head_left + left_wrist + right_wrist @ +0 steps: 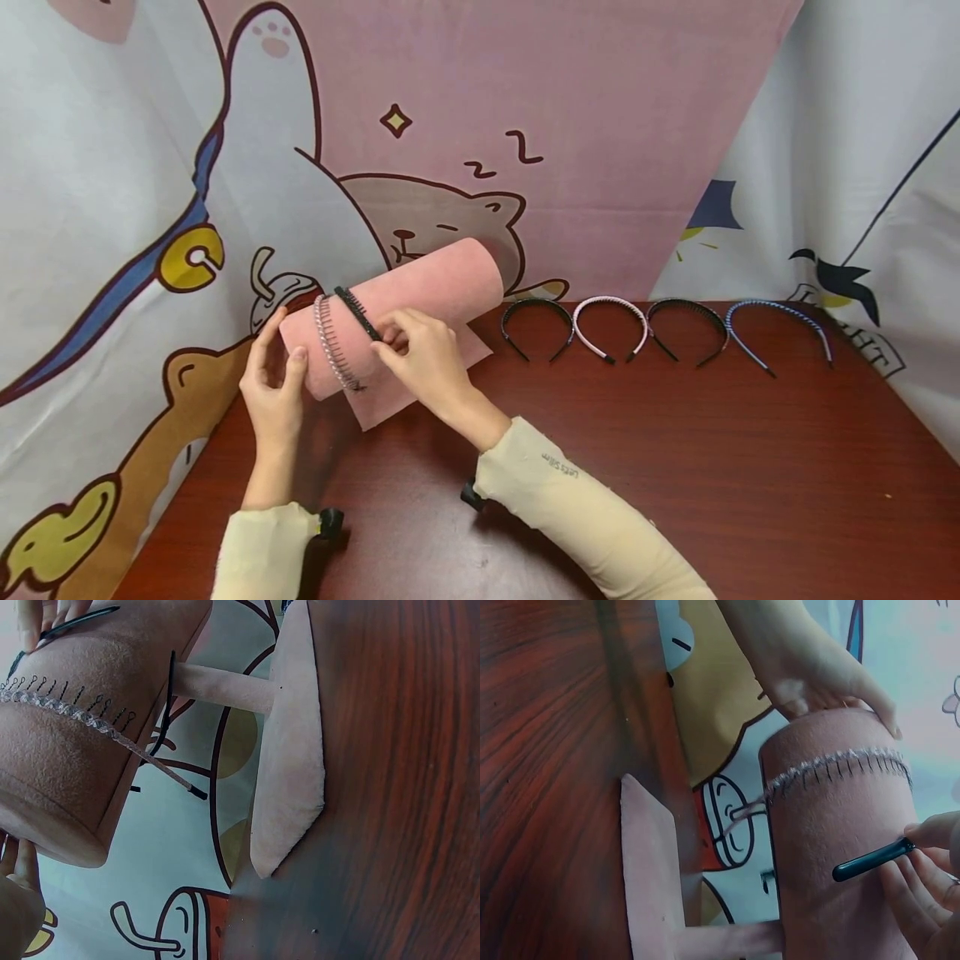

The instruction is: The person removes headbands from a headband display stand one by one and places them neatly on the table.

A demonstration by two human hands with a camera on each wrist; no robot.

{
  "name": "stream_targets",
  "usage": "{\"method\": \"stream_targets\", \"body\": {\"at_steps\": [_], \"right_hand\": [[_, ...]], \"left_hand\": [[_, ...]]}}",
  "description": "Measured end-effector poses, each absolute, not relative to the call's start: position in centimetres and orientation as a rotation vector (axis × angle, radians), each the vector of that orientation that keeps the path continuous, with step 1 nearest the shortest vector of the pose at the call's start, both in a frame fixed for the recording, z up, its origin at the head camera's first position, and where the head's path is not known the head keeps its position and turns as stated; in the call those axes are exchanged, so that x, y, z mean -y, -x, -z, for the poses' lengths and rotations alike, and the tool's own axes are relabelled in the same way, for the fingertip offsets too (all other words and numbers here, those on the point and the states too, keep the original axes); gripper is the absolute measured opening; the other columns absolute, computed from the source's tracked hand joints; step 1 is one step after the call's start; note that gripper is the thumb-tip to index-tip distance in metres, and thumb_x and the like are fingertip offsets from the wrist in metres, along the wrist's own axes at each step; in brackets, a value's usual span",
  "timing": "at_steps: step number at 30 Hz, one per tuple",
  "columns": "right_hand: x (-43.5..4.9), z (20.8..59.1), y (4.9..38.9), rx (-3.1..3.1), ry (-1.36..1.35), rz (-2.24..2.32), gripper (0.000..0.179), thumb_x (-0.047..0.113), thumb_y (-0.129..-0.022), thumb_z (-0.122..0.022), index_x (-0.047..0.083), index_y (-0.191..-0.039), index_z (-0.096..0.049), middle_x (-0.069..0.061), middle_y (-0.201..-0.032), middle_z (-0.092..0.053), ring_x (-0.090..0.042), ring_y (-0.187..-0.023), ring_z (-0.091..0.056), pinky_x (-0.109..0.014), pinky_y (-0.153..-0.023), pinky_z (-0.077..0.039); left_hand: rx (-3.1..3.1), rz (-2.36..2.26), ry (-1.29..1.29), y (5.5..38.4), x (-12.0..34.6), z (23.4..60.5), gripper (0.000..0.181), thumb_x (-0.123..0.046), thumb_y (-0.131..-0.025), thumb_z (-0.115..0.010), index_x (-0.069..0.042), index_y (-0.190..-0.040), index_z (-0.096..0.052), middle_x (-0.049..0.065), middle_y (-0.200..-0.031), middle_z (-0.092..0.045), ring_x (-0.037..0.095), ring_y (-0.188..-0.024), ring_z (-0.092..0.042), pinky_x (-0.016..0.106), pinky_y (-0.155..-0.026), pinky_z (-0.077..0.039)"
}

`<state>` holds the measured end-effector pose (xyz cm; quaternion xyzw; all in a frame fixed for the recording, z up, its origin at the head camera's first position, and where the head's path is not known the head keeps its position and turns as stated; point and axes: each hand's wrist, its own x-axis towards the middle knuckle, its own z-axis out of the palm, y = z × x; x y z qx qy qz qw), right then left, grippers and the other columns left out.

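A pink plush headband stand [427, 287] has a thick roll on a post above a flat base [289, 787]. My left hand [273, 387] holds the roll's left end, thumb in front and fingers behind. Near that end a silvery-pink toothed headband [330, 342] sits around the roll, its tip hanging below. My right hand [423, 354] pinches one end of a black headband [356, 310], which lies across the roll just right of the silvery one. In the right wrist view, the black headband's tip [870, 861] pokes out from the fingers.
Along the back of the brown table [675, 467] lie a dark headband [536, 302], a pale pink one [609, 300], a black one [686, 303] and a blue one [780, 305]. A cartoon-printed cloth [600, 150] hangs behind the table.
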<state>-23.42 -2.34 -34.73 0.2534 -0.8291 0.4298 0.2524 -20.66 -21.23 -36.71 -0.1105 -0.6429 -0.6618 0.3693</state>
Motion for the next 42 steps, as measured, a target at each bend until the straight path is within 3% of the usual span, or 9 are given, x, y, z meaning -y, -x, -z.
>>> {"method": "stream_targets", "body": {"at_steps": [13, 19, 25, 33, 39, 42], "right_hand": [[-1.4, 35.0, 24.9, 2.308, -0.497, -1.256, 0.012, 0.014, -0.087, -0.074, 0.011, -0.097, -0.069, 0.000, -0.085, -0.067, -0.008, -0.074, -0.066, -0.017, -0.067, -0.055], [-3.0, 35.0, 25.4, 2.304, -0.441, -1.296, 0.012, 0.014, -0.087, -0.074, 0.009, -0.096, -0.069, -0.003, -0.083, -0.068, -0.011, -0.072, -0.065, -0.021, -0.066, -0.055], [-4.0, 35.0, 26.0, 2.296, -0.407, -1.302, 0.011, 0.013, -0.088, -0.073, 0.008, -0.097, -0.069, -0.004, -0.082, -0.069, -0.014, -0.072, -0.066, -0.021, -0.066, -0.055], [-5.4, 35.0, 26.9, 2.270, -0.338, -1.370, 0.011, 0.011, -0.087, -0.072, 0.006, -0.096, -0.070, -0.007, -0.082, -0.069, -0.017, -0.074, -0.066, -0.022, -0.068, -0.055], [-6.2, 35.0, 27.5, 2.255, -0.293, -1.407, 0.013, 0.010, -0.086, -0.072, 0.005, -0.097, -0.071, -0.009, -0.083, -0.070, -0.019, -0.076, -0.066, -0.024, -0.072, -0.054], [-6.4, 34.9, 27.6, 2.243, -0.285, -1.426, 0.013, 0.010, -0.086, -0.072, 0.004, -0.098, -0.070, -0.010, -0.084, -0.070, -0.021, -0.077, -0.067, -0.027, -0.074, -0.055]], "left_hand": [[1.648, 1.704, 0.291, 20.6, 21.3, 36.8, 0.048, -0.001, -0.090, -0.064, 0.005, -0.138, -0.055, 0.006, -0.139, -0.062, 0.013, -0.130, -0.055, 0.016, -0.108, -0.042], [1.651, 1.704, 0.283, 20.5, 21.2, 36.6, 0.048, -0.002, -0.090, -0.064, 0.004, -0.137, -0.056, 0.010, -0.140, -0.061, 0.013, -0.130, -0.055, 0.016, -0.108, -0.042], [1.644, 1.717, 0.292, 20.7, 21.3, 36.7, 0.049, -0.001, -0.090, -0.064, 0.006, -0.138, -0.055, 0.007, -0.140, -0.062, 0.013, -0.130, -0.054, 0.016, -0.108, -0.042], [1.640, 1.715, 0.293, 21.7, 22.1, 37.9, 0.049, 0.001, -0.090, -0.064, 0.005, -0.138, -0.055, 0.016, -0.143, -0.058, 0.016, -0.133, -0.053, 0.017, -0.110, -0.041], [1.646, 1.700, 0.313, 21.4, 21.9, 37.4, 0.049, 0.002, -0.090, -0.063, 0.007, -0.138, -0.054, 0.008, -0.141, -0.061, 0.015, -0.133, -0.053, 0.017, -0.111, -0.040], [1.647, 1.695, 0.316, 21.3, 21.8, 37.4, 0.049, 0.002, -0.090, -0.063, 0.007, -0.138, -0.054, 0.010, -0.141, -0.061, 0.015, -0.133, -0.053, 0.017, -0.111, -0.040]]}}
